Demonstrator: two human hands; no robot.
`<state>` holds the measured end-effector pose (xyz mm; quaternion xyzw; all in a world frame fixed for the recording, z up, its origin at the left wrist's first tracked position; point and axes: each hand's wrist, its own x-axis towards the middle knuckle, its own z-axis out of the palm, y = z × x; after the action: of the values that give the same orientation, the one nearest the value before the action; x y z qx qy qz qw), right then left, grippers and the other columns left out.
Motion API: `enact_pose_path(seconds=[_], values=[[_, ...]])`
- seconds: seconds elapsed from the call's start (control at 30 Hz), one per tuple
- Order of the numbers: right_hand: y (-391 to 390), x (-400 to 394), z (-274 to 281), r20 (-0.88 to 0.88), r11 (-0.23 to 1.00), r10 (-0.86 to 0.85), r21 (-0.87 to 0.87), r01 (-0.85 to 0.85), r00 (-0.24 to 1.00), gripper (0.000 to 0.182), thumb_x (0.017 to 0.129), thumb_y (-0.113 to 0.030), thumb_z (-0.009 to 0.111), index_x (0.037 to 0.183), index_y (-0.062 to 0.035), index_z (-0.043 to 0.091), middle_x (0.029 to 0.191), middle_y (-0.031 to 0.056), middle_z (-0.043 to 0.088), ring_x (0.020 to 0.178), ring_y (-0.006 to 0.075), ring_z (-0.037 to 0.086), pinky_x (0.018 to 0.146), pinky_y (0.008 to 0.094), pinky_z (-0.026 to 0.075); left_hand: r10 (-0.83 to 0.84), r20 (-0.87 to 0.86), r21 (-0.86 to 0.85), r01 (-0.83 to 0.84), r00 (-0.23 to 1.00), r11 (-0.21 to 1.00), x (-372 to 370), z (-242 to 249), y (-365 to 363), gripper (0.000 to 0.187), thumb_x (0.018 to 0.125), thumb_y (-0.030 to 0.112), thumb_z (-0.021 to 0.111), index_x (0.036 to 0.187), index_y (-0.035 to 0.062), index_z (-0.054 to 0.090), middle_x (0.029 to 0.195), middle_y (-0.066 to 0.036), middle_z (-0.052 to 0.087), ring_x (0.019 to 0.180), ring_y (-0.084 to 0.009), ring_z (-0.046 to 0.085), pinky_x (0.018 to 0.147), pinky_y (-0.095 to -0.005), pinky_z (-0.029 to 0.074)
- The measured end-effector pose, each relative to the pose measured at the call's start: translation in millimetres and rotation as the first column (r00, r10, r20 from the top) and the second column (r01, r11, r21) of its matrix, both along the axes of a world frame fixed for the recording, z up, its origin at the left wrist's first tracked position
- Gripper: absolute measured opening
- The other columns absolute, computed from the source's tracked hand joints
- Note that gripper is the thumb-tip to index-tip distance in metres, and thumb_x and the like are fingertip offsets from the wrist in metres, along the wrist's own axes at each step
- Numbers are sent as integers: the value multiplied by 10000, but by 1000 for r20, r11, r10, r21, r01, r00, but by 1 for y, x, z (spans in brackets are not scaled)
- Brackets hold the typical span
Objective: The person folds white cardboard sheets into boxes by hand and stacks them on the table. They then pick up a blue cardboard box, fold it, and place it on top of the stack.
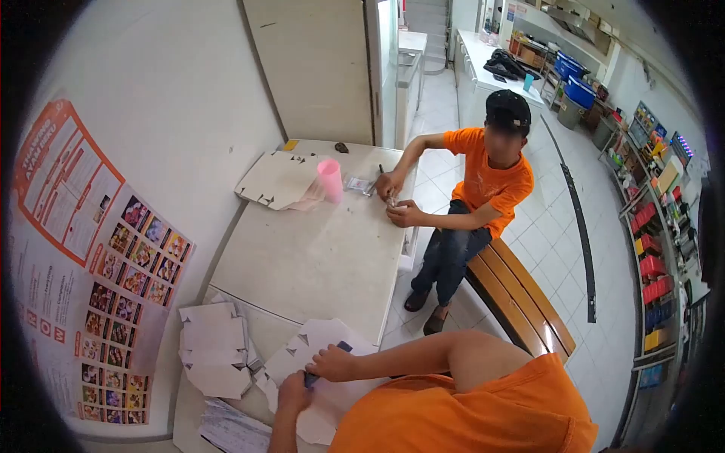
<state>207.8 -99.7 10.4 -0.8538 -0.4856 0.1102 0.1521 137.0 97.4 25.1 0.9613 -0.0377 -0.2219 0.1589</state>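
Note:
My right hand (334, 364) is closed over a small dark blue object (310, 380) whose kind I cannot make out. Against the same object rest the fingers of my left hand (293, 392), partly hidden. Both hands are above a flat, unfolded white cardboard box (321, 333) with notched edges. Just beyond my right fingers shows another small dark blue piece (344, 346). A stack of similar flat boxes (215, 343) lies closer to the wall, and printed or written papers (234, 427) lie beside my left forearm.
Across the white table (302, 253), a person in orange (491, 170) sits on a wooden bench (521, 294), handling something small. Near that person stand a pink cup (330, 180), a clear packet (361, 186) and more flat cardboard (279, 180). A menu poster (113, 302) covers the wall.

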Motion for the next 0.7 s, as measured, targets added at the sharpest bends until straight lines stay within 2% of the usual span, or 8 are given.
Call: enact_pose_path(seconds=[0.2, 0.37, 0.4, 0.43, 0.47, 0.57, 0.63, 0.7], values=[[-29, -4, -1, 145, 975, 175, 111, -191, 974, 795, 778, -493, 684, 1384, -60, 407, 1202, 138, 517, 1149, 292, 492, 967, 445, 348, 43, 466, 64, -83, 884, 994, -50, -15, -46, 1055, 726, 719, 670, 1385, -54, 389, 1273, -236, 435, 1185, -396, 404, 1003, -544, 292], [-16, -7, -19, 180, 953, 164, 224, -203, 970, 965, 738, -643, 689, 1410, -18, 393, 1234, 177, 496, 1171, 324, 471, 981, 465, 339, -15, 621, 89, -52, 784, 995, -37, -40, -20, 836, 836, 607, 648, 1348, -20, 439, 1255, -198, 504, 1135, -341, 482, 972, -465, 363], [-14, -8, -9, 86, 973, 175, 136, -185, 981, 995, 732, -663, 687, 1424, -15, 384, 1226, 179, 506, 1167, 332, 480, 971, 470, 352, 418, 216, -481, -276, 883, 832, -23, -52, 2, 679, 903, 498, 613, 1327, -11, 466, 1212, -165, 552, 1077, -279, 518, 937, -406, 396], [-15, -3, 4, -6, 984, 174, 31, -174, 985, 1025, 727, -683, 685, 1438, -12, 375, 1218, 182, 516, 1163, 340, 489, 960, 475, 366, 521, -361, -758, -569, 774, 319, -11, -56, 22, 523, 969, 390, 577, 1306, -3, 493, 1168, -132, 600, 1019, -217, 555, 902, -347, 430], [-13, 4, 16, -13, 981, 193, 0, -193, 981, 1064, 715, -717, 680, 1454, -18, 370, 1198, 182, 538, 1139, 349, 514, 926, 482, 389, 447, -420, -641, -607, 790, 470, 3, -40, 39, 329, 1015, 186, 502, 1283, -3, 526, 1068, -75, 651, 926, -131, 568, 840, -272, 454], [5, 35, 26, -410, 983, 147, -38, -178, 900, 945, 777, -699, 643, 1421, -39, 436, 1214, 252, 572, 1118, 409, 565, 899, 518, 431, 14, -659, -518, -467, 752, 717, 40, 22, 45, 357, 962, 191, 603, 1274, 23, 565, 1057, -49, 649, 893, -144, 577, 800, -267, 467], [46, 87, -20, -918, 931, 239, 124, -343, 317, 764, 890, -606, 567, 1383, -27, 495, 1201, 248, 617, 1072, 412, 615, 845, 527, 481, -57, -741, -432, -410, 669, 803, 68, 57, 40, 375, 960, 249, 611, 1273, 44, 578, 1076, -48, 650, 901, -147, 584, 805, -270, 468], [36, 99, 53, -932, 974, -49, -125, -190, 360, 643, 917, -539, 546, 1293, -18, 573, 1187, 236, 635, 1040, 412, 631, 846, 504, 500, -107, -820, -334, -319, 562, 887, 82, 72, 32, 397, 958, 307, 620, 1272, 66, 590, 1095, -47, 651, 908, -151, 592, 811, -274, 469]])
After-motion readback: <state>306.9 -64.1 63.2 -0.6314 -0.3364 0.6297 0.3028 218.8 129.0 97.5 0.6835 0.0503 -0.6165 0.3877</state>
